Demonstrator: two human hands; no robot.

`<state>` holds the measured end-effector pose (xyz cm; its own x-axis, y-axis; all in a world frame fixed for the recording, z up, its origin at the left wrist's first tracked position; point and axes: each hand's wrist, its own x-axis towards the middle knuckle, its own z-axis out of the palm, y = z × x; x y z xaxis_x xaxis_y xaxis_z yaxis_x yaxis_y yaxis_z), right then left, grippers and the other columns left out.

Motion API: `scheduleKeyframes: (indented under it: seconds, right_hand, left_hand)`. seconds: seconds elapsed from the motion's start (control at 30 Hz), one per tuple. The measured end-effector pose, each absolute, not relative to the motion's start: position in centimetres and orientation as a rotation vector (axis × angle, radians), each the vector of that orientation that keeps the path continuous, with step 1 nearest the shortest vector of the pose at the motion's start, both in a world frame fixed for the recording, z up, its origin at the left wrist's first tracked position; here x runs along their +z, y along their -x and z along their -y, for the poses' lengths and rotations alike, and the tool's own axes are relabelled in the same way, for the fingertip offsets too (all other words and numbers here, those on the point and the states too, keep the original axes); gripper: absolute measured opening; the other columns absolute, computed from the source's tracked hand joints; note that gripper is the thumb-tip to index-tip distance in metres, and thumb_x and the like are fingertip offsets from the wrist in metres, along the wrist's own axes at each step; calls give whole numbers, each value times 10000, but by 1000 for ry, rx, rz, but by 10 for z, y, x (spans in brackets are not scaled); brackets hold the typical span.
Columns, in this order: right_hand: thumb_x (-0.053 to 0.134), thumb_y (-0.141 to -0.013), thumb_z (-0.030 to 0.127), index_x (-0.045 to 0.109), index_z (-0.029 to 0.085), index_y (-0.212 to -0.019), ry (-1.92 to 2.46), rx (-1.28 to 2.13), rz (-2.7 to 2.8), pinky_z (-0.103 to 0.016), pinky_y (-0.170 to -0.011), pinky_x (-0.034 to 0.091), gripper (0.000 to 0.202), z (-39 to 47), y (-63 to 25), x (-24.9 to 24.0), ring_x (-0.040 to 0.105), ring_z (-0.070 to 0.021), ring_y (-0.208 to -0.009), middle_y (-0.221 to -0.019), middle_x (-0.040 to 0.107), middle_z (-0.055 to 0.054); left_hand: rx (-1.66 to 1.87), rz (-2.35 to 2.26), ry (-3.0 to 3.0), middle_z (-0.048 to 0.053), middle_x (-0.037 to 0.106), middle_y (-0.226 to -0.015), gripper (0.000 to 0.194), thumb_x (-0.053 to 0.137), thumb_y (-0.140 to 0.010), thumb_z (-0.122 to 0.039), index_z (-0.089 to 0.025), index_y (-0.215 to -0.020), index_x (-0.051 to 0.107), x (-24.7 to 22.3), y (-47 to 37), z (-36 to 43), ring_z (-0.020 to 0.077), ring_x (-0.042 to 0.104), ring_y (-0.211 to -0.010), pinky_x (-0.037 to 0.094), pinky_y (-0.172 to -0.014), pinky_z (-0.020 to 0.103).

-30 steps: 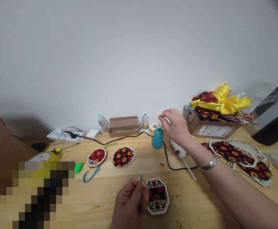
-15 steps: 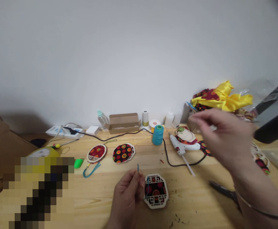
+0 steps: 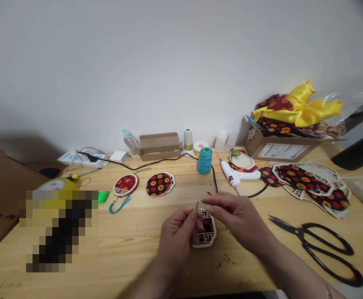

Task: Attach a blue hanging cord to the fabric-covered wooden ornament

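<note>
My left hand (image 3: 179, 230) pinches a short blue cord (image 3: 196, 205), whose end sticks up between thumb and forefinger. Close beside it, my right hand (image 3: 242, 220) has thumb and forefinger pressed together near that end; whatever they hold is too small to make out. Partly behind both hands lies an octagonal wooden lattice ornament (image 3: 206, 239) backed with dark flowered fabric. Black-handled scissors (image 3: 302, 233) rest open on the table to the right.
Behind the hands stand a teal thread cone (image 3: 204, 162) and a white glue gun (image 3: 239, 173) with its black cable. Fabric-covered frames (image 3: 305, 178) and a fabric-filled cardboard box (image 3: 271, 145) are at the right. A tasselled round ornament (image 3: 125, 185) lies left, near a green object (image 3: 103, 197).
My right hand has come down and left from above the table's right side to the cord. My left hand has shifted slightly right and up, still pinching the cord.
</note>
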<state>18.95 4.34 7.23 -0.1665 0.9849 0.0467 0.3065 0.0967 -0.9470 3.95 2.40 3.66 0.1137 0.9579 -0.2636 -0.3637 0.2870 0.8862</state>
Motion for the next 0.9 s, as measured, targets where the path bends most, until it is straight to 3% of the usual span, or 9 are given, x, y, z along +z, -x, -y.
scheduleKeyframes:
  seconds: [0.2,0.4,0.57,0.73,0.9]
  right_hand:
    - [627,-749,286,708,188,-670,1202,1383,1438,-274,-688,445,150,-39,-179,62,554,-143,-698,-652,591,1]
    - [652,-697,237,723,178,-770,1222,1427,1282,-258,-612,446,118,-39,-176,62,555,-135,-651,-657,605,-3]
    - [641,-693,256,658,171,-617,1161,1528,1181,-264,-554,451,115,-40,-174,63,542,-119,-510,-499,589,21]
    - [644,-681,276,607,177,-586,1182,1528,1169,-240,-498,424,143,-42,-175,64,525,-113,-473,-470,573,33]
    - [671,-651,268,615,170,-607,1285,1400,1147,-236,-551,429,122,-46,-183,67,531,-113,-551,-570,594,24]
  left_hand:
    - [1063,-993,-821,-31,493,-551,205,611,-770,-305,-155,-630,606,29,-40,-22,70,352,-469,279,-482,208]
    - [1050,-1039,-888,-46,442,-508,230,587,-790,-313,-158,-622,606,28,-40,-21,67,301,-449,227,-456,211]
    - [1048,-1092,-953,-55,392,-466,276,585,-785,-335,-156,-575,588,34,-42,-21,63,263,-425,184,-426,211]
    - [1038,-1135,-1001,-39,453,-479,244,604,-767,-319,-159,-588,651,39,-43,-22,67,309,-426,220,-420,200]
    - [1013,-1138,-983,-14,537,-549,180,618,-754,-315,-173,-682,703,35,-42,-22,79,377,-466,274,-441,195]
